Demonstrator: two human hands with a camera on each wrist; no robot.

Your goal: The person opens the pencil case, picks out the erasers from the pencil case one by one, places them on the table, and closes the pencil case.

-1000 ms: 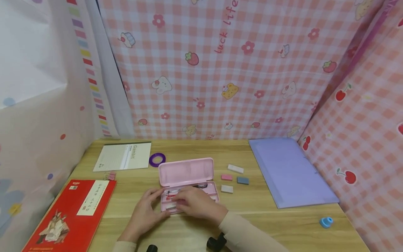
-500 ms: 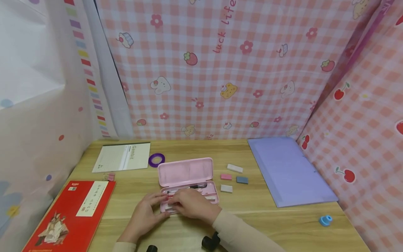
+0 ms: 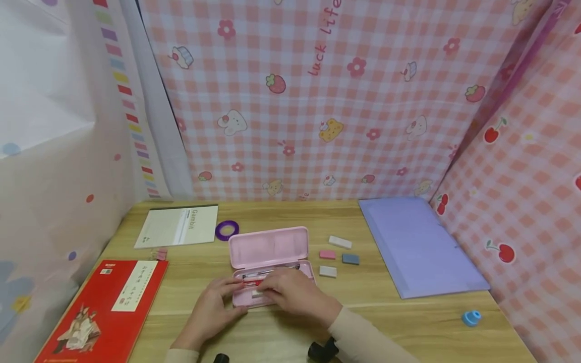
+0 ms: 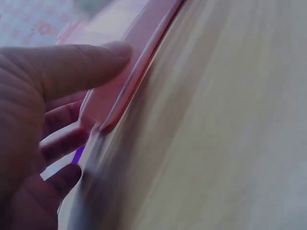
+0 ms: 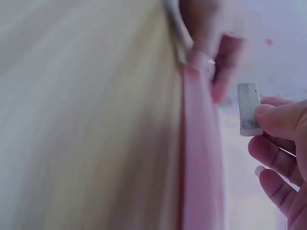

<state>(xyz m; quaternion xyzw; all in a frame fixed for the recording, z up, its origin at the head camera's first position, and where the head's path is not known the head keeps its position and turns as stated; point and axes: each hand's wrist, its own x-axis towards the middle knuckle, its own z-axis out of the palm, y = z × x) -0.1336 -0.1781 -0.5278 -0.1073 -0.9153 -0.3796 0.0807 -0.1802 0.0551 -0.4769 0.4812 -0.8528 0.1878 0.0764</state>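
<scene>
Right hand (image 3: 297, 295) shifted slightly right, pinching white eraser (image 5: 249, 109); left hand (image 3: 213, 308) fingers relaxed against pencil case (image 3: 268, 252) front; bare table (image 3: 408, 322) toward right edge.

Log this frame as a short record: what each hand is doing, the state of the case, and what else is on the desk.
Left hand: rests against the left end of the pencil case, fingers relaxed, holding nothing.
Right hand: over the case tray; grip pinches a small white eraser.
Pencil case: pink, lid open and upright; pens inside.
Right of case: four loose erasers, white, pink, blue, white.
Elsewhere: red book, notebook, purple tape ring, purple folder, blue sharpener.
</scene>
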